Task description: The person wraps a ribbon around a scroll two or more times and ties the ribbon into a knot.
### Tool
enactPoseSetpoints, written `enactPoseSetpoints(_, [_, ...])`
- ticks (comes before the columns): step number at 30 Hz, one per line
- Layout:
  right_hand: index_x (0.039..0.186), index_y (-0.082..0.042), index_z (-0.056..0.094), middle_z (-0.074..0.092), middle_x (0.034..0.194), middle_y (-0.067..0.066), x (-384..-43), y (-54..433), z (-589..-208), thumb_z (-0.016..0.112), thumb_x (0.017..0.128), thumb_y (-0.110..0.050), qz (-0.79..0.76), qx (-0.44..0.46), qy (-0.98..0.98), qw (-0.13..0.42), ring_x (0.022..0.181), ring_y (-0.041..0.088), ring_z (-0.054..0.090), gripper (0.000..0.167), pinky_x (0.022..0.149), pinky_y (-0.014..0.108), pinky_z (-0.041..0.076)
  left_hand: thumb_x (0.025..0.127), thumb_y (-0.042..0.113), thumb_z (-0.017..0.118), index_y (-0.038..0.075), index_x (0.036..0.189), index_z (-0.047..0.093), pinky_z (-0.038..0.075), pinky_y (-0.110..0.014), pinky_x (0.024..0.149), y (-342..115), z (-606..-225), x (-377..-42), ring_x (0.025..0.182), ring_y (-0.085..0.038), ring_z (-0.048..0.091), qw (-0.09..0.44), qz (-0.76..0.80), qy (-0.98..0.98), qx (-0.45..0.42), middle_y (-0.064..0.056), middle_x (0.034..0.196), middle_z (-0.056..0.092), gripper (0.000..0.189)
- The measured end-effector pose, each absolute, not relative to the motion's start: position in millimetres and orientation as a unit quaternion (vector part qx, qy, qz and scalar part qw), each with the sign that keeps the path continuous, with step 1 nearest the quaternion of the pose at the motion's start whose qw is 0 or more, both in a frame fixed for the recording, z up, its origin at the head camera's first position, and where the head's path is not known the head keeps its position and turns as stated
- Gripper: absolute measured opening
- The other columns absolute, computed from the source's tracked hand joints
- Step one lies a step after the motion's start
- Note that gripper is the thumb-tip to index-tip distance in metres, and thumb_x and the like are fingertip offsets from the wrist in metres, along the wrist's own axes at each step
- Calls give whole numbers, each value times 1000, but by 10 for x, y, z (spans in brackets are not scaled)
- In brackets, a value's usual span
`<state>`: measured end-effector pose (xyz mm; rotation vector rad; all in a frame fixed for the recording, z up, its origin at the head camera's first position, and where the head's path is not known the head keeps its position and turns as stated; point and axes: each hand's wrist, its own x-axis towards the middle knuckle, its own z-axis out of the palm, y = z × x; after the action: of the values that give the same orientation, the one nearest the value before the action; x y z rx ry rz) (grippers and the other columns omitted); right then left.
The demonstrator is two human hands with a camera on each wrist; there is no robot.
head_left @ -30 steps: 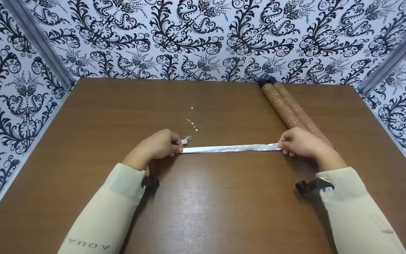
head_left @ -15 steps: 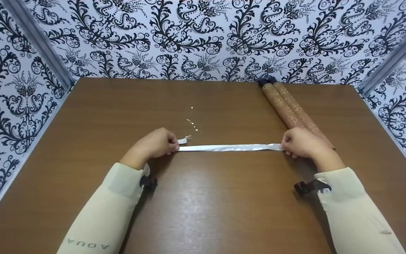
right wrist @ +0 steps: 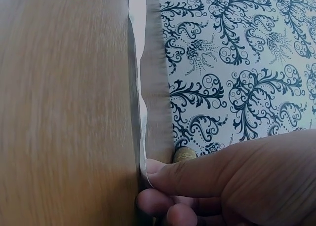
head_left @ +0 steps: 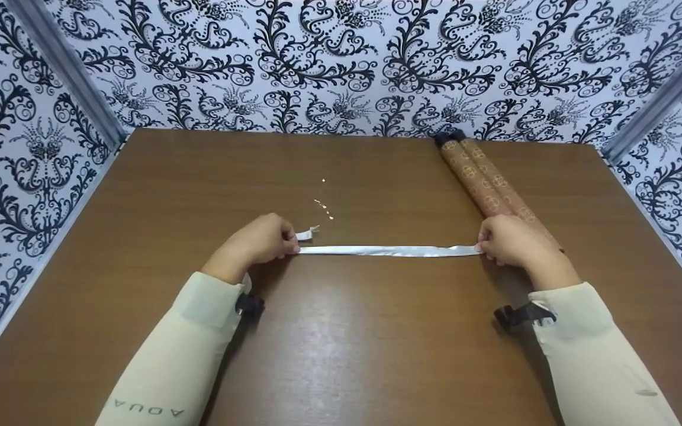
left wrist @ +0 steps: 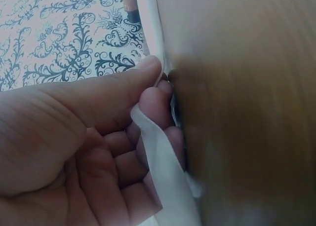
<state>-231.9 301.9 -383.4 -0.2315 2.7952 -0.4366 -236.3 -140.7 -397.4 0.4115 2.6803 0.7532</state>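
Note:
A narrow white satin ribbon (head_left: 385,251) runs straight between both hands, close over the brown table. My left hand (head_left: 263,239) pinches it between thumb and forefinger at the left. In the left wrist view, a loose length of the ribbon (left wrist: 165,167) passes over the curled fingers and hangs past them. The frayed end of the ribbon (head_left: 305,235) shows just beyond the left fingertips in the head view. My right hand (head_left: 510,241) pinches the other end between thumb and fingers. Near that grip the ribbon (right wrist: 141,93) is slightly twisted in the right wrist view.
Two brown patterned rolls (head_left: 486,180) with dark ends lie side by side at the right back, partly behind the right hand. Small pale scraps (head_left: 324,208) lie scattered mid-table (head_left: 341,343). A black-and-white patterned wall (head_left: 341,65) borders the table's back edge.
The left hand has shifted slightly left and the right hand slightly right, with a longer span of ribbon between them. More of the frayed end shows beside the left hand.

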Motion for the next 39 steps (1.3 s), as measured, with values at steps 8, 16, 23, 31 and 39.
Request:
enactPoseSetpoints(8, [88, -9, 74, 70, 79, 3, -2315, 3009, -3747, 72, 95, -30, -85, -90, 988, 88, 73, 23, 60, 22, 65, 44, 48, 94, 13, 75, 6, 83, 72, 42, -25, 63, -1417, -3949, -2350, 66, -11, 55, 154, 261, 941, 149, 3, 69, 60, 13])
enactPoseSetpoints(16, [106, -9, 70, 74, 104, 14, -2324, 3040, -3646, 62, 100, -43, -106, -56, 992, 45, 92, 40, 68, 35, 74, 62, 51, 95, 13, 73, 7, 83, 71, 42, -25, 64, -1393, -3922, -2350, 65, -11, 55, 154, 254, 943, 153, 3, 68, 60, 14])
enactPoseSetpoints(23, [110, -8, 65, 74, 105, 18, -2384, 2999, -3465, 60, 101, -46, -99, -65, 993, 23, 95, 45, 69, 39, 75, 65, 51, 95, 13, 72, 7, 81, 71, 42, -25, 63, -1397, -3942, -2355, 64, -12, 53, 141, 241, 947, 160, 3, 67, 60, 16])
enactPoseSetpoints(31, [111, -6, 62, 68, 106, 19, -2518, 2950, -3234, 59, 102, -52, -90, -71, 993, -16, 95, 42, 66, 46, 77, 64, 51, 94, 19, 73, 8, 80, 68, 40, -28, 65, -1387, -3955, -2330, 69, -16, 52, 138, 229, 949, 169, 3, 70, 57, 19])
enactPoseSetpoints(39, [145, -1, 48, 53, 132, 26, -2632, 2934, -3125, 53, 97, -70, -77, -73, 994, -1, 115, 52, 58, 84, 91, 71, 47, 92, 15, 75, 9, 82, 68, 42, -30, 70, -1374, -3977, -2336, 75, -17, 53, 140, 224, 949, 174, 2, 76, 58, 14])
